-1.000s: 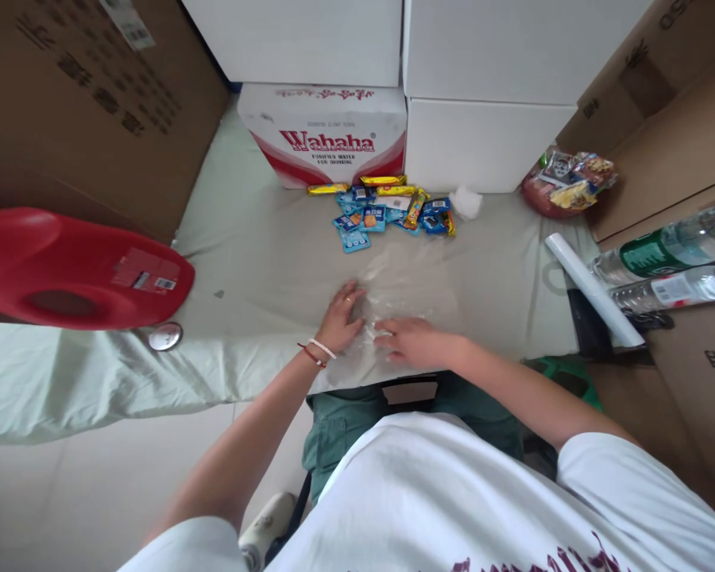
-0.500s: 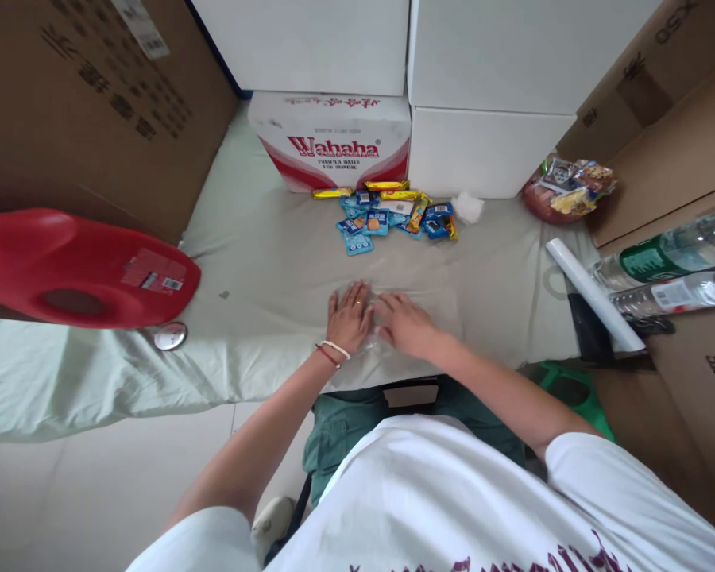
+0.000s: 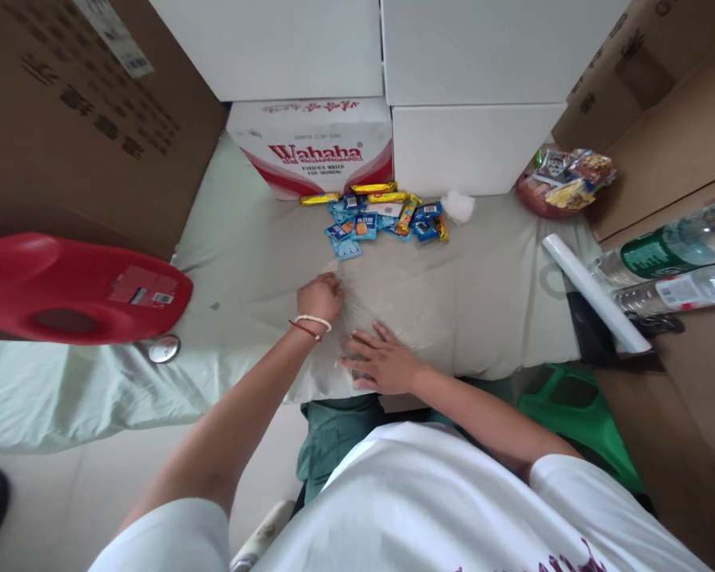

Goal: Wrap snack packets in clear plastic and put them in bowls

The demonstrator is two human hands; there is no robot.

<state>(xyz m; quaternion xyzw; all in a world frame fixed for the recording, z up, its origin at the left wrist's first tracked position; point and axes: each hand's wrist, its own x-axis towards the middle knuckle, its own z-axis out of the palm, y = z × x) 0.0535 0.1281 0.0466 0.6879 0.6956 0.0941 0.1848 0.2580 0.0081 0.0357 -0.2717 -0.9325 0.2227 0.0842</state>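
Note:
A clear plastic bag (image 3: 414,298) lies flat on the pale green cloth, its outline faint. My left hand (image 3: 322,295), with bracelets at the wrist, is closed at the bag's left edge and appears to pinch it; the fingertips are mostly hidden. Spread flat over the near part of the bag is my right hand (image 3: 384,361), fingers apart. Just beyond the bag are small blue snack packets (image 3: 366,226) and several yellow-wrapped bars (image 3: 374,188) in a loose pile. A crumpled white tissue (image 3: 458,206) sits to their right.
A white and red Wahaha carton (image 3: 315,155) and white boxes (image 3: 453,147) stand behind the pile. At left are a red plastic jug (image 3: 95,290) and a round tin (image 3: 164,348). A snack-filled bowl (image 3: 548,199), white roll (image 3: 596,294) and bottles (image 3: 661,254) occupy the right.
My left hand has moved left and closed at the bag's edge. My right hand has slid nearer to me and spread its fingers. The view has shifted slightly.

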